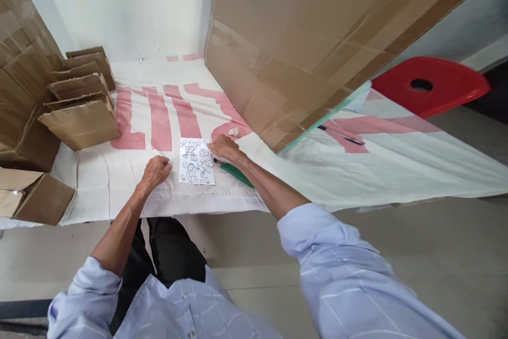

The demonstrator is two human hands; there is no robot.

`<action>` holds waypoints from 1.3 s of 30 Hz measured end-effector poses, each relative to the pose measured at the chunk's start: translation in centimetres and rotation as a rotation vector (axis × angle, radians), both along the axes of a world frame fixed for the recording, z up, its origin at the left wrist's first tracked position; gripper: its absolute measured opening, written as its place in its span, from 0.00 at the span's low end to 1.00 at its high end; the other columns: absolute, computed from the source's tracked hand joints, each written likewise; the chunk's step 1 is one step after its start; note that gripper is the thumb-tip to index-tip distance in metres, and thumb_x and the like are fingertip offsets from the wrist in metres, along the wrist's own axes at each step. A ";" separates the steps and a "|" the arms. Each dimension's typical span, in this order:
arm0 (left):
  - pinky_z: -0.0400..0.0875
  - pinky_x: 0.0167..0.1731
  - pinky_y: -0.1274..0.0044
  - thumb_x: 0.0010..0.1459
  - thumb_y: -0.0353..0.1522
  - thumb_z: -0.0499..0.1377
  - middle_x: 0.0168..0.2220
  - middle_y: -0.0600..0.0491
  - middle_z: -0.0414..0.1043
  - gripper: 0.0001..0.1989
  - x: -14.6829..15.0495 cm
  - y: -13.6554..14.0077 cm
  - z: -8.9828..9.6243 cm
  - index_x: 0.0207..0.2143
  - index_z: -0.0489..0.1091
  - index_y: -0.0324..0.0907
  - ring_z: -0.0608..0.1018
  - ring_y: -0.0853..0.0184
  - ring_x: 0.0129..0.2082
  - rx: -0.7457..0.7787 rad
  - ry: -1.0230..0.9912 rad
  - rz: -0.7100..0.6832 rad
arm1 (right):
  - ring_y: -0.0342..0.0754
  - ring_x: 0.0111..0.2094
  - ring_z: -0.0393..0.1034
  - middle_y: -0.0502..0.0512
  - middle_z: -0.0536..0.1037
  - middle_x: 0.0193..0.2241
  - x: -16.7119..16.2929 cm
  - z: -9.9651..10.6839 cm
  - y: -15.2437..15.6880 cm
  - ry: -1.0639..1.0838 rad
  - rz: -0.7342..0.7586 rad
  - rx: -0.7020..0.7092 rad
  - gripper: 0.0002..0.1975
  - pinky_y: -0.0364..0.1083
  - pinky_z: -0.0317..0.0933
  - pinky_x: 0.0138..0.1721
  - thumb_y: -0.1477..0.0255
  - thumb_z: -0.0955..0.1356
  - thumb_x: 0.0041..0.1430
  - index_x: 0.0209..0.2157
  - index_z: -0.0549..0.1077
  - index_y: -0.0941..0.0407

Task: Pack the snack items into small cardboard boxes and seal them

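Note:
A white sheet of paper, covered with many small box-like shapes, lies flat on the cloth. To its left my left hand rests on the cloth, fingers curled in and apart from the sheet; I see nothing in them. My right hand is at the sheet's upper right edge, with its fingers bent together and pointing at the paper. Whatever may be between those fingertips is too small to make out. Partly under my right forearm lies a long green thing with a dark tip. A small crumpled pale scrap sits just beyond that hand.
A large taped cardboard box stands at the back right. Several small cardboard pieces and boxes crowd the left side. A dark pen-like stick lies on the white cloth. Beyond is a red stool.

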State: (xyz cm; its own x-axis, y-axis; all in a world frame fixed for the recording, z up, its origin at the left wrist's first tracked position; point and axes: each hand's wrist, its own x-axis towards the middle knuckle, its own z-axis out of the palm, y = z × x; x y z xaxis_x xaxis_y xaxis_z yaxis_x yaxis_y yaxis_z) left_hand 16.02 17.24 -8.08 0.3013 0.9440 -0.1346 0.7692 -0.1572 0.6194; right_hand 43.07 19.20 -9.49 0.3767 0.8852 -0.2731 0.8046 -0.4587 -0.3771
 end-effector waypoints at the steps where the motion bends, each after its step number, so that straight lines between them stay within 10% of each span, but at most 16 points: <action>1: 0.70 0.44 0.70 0.59 0.25 0.60 0.37 0.46 0.81 0.08 0.4 0.1 0.1 0.29 0.78 0.40 0.80 0.57 0.42 -0.005 0.031 -0.011 | 0.65 0.51 0.79 0.73 0.83 0.47 0.0 0.1 -0.2 0.001 -0.011 0.001 0.11 0.51 0.69 0.47 0.68 0.70 0.64 0.41 0.80 0.60; 14: 0.64 0.37 0.72 0.52 0.24 0.60 0.28 0.50 0.69 0.12 3.8 0.4 -0.1 0.19 0.64 0.42 0.73 0.61 0.34 -0.098 0.028 -0.038 | 0.45 0.17 0.63 0.47 0.65 0.13 -0.6 -0.9 -1.4 0.435 -0.090 0.100 0.13 0.43 0.57 0.22 0.74 0.73 0.58 0.23 0.69 0.55; 25: 0.66 0.35 0.75 0.48 0.28 0.61 0.25 0.54 0.70 0.02 2.4 0.7 -1.4 0.25 0.74 0.40 0.75 0.61 0.36 -0.173 -0.255 0.073 | 0.41 0.20 0.68 0.48 0.75 0.21 -1.1 -1.7 -1.4 0.953 -0.202 0.240 0.10 0.38 0.60 0.19 0.76 0.77 0.52 0.28 0.72 0.56; 34: 0.74 0.34 0.76 0.53 0.30 0.64 0.46 0.45 0.82 0.19 1.2 0.3 -1.5 0.48 0.79 0.37 0.82 0.62 0.38 -0.344 -0.514 0.229 | 0.41 0.22 0.70 0.48 0.78 0.23 -1.3 -0.7 -2.1 1.173 -0.196 0.280 0.07 0.38 0.62 0.21 0.78 0.74 0.53 0.32 0.74 0.57; 39: 0.74 0.32 0.77 0.56 0.32 0.67 0.39 0.45 0.83 0.14 0.7 0.0 -1.1 0.44 0.80 0.37 0.82 0.65 0.34 -0.454 -0.684 0.217 | 0.41 0.22 0.70 0.48 0.78 0.24 -1.6 -0.1 -2.6 1.238 -0.157 0.266 0.08 0.39 0.64 0.24 0.77 0.76 0.51 0.31 0.74 0.57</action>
State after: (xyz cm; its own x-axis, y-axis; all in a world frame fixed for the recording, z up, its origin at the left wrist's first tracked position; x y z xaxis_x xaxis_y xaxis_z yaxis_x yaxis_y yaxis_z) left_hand 16.77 17.25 -9.16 0.2725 0.8888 -0.3685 0.1871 0.3267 0.9264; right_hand 41.42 16.61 -9.56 0.1039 0.9356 -0.3374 -0.2050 -0.3118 -0.9278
